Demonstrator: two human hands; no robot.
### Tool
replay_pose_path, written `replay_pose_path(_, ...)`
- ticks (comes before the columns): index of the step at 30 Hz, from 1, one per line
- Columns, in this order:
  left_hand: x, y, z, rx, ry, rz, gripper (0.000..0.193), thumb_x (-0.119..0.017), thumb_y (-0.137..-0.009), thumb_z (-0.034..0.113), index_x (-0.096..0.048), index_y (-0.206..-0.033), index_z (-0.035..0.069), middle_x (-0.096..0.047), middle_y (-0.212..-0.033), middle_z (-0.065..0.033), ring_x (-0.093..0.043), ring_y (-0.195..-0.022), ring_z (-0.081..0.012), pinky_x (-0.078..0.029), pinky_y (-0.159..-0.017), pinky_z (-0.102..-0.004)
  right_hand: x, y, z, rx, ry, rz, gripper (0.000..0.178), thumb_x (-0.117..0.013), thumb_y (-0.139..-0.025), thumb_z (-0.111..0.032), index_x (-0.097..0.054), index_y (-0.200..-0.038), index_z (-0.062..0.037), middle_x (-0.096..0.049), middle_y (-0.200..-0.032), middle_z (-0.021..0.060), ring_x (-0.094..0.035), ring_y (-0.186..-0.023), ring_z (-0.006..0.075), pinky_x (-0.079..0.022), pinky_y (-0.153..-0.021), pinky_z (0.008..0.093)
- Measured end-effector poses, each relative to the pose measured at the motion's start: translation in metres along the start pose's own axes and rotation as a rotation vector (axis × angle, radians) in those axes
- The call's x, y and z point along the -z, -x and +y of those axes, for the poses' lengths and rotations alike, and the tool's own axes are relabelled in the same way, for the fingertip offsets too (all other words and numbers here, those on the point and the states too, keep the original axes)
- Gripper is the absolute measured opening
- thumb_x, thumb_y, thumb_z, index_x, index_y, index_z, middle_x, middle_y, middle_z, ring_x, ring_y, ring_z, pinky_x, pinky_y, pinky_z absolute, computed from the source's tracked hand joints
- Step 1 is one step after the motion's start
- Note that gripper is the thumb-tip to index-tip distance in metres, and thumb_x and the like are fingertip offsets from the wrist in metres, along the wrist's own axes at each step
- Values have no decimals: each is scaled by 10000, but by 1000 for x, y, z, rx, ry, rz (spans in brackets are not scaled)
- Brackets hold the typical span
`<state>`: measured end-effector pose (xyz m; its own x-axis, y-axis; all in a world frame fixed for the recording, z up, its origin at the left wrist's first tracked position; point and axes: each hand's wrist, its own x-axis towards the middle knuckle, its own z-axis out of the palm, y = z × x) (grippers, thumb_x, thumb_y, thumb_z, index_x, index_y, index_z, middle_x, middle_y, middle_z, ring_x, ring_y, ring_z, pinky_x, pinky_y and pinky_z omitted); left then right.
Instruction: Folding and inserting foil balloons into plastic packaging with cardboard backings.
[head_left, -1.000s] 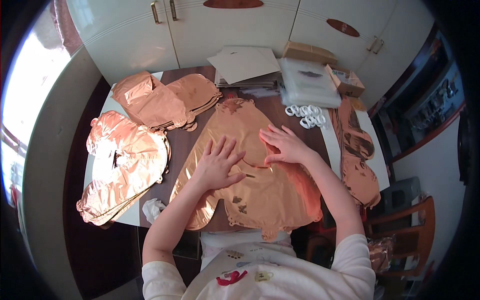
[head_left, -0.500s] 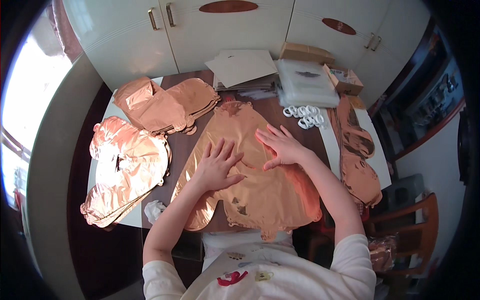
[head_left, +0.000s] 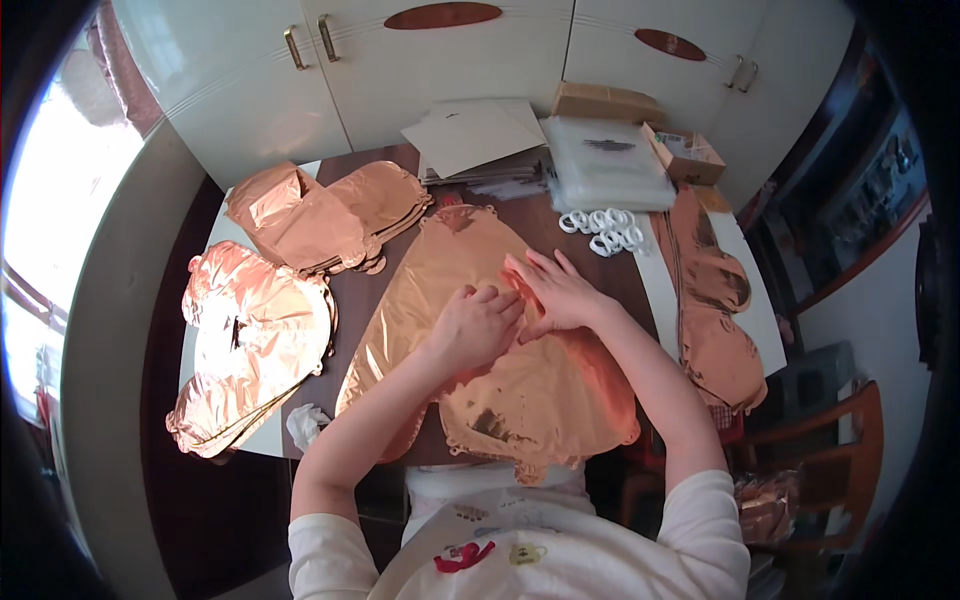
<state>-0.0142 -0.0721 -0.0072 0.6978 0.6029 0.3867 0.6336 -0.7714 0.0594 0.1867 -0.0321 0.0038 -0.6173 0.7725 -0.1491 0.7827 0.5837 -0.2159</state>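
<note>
A large, flat rose-gold foil balloon (head_left: pixel 480 240) lies across the middle of the table, its lower edge reaching the table's front. Over its centre my left hand (head_left: pixel 480 325) is closed, fingers curled down on the foil; the fingertips are partly hidden. Right beside it, my right hand (head_left: pixel 560 290) lies open with spread fingers on the balloon's right part, along a folded, reddish-shining edge. The two hands almost meet. Below my left wrist the foil on the left side is bent up and shaded.
Stacked foil balloons lie at the left (head_left: pixel 255 320), back left (head_left: pixel 325 215) and right (head_left: pixel 715 310). Behind are grey cards (head_left: pixel 475 135), clear plastic bags (head_left: pixel 610 170), an open carton (head_left: pixel 685 155) and white rings (head_left: pixel 605 230). Crumpled tissue (head_left: pixel 305 425) sits front left; a wooden chair (head_left: pixel 840 470) stands right.
My left hand has moved right toward my right hand, its spread fingers curling closed. The foil's left side has bent upward. My right hand stays nearly in place.
</note>
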Motion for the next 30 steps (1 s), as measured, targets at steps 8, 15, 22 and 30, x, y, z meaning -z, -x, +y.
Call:
replay_pose_path(8, -11, -13, -16, 75, -72, -1, 398, -573, -806, 320, -623, -1111, 68, -590, -1037, -4, -537, -927, -178, -412, -803, -364, 2, 2, 0, -11, -10, -13, 1263, -698, -585, -704, -55, -1494, -107, -249, -1510, 144, -137, -1431, 273, -81, -1146, 515)
replay_pose_path(15, -10, 5, -17, 183, 7, -84, 602, -525, -849, 461, -490, -1317, 84, -479, -1335, -93, -431, -1226, -283, -325, -1005, -459, -2, 0, 1, -24, -28, -23, 1296, -706, -567, -704, -35, -1493, -96, -203, -1529, 130, -127, -1434, 261, -70, -1148, 511)
replay_pose_path(22, -9, 8, -16, 219, 25, -99, 612, -482, -871, 481, -459, -1341, 88, -439, -1392, -119, -367, -1307, -321, -261, -1075, -509, -14, 9, 9, 48, -59, 166, 1130, -719, -572, -677, -275, -1415, -67, -293, -1474, 105, -216, -1398, 269, -139, -1140, 518)
replay_pose_path(30, -10, 10, -18, 211, 84, -84, 608, -515, -859, 461, -469, -1328, 76, -441, -1388, -119, -370, -1306, -314, -264, -1074, -504, -14, 12, 4, 67, -22, 209, 1037, -699, -603, -669, -371, -1377, -62, -379, -1423, 86, -278, -1370, 253, -169, -1130, 520)
